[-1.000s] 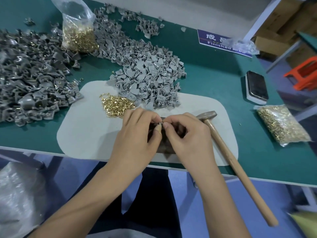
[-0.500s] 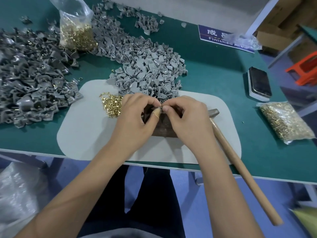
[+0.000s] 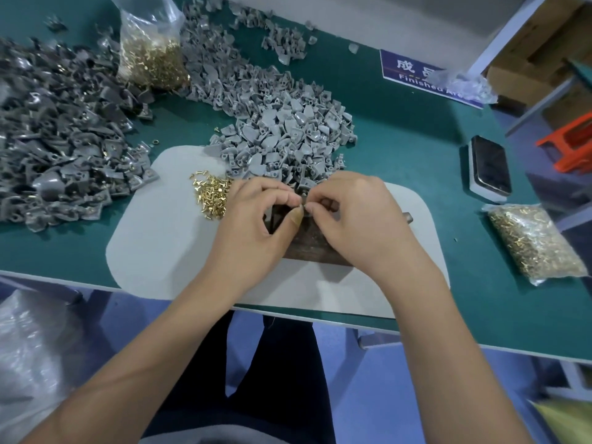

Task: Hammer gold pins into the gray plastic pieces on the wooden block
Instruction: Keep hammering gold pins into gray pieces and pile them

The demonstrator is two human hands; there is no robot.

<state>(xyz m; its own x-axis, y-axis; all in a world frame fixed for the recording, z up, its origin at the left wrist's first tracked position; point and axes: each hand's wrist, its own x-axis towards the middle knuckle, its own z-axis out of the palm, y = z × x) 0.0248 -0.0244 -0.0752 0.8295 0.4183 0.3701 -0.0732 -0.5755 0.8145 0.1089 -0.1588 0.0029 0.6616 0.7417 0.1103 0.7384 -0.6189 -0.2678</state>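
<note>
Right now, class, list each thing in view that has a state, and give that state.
Left hand: pinching a small piece over the block.
Right hand: pinching there too.
Wooden block: flat on the gray mat.
Hammer: lying idle, mostly hidden.
Open bag of gold pins: upright.
Phone: screen dark.

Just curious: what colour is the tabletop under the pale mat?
Teal green tabletop, clearest in the head view.

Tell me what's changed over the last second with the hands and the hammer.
Both hands, the left hand and the right hand, have slid up over the wooden block toward the gray pieces pile, fingertips still pinched together on something small. The hammer has not been picked up; the right hand now hides all but its head's tip. The loose gold pins stayed put.
</note>
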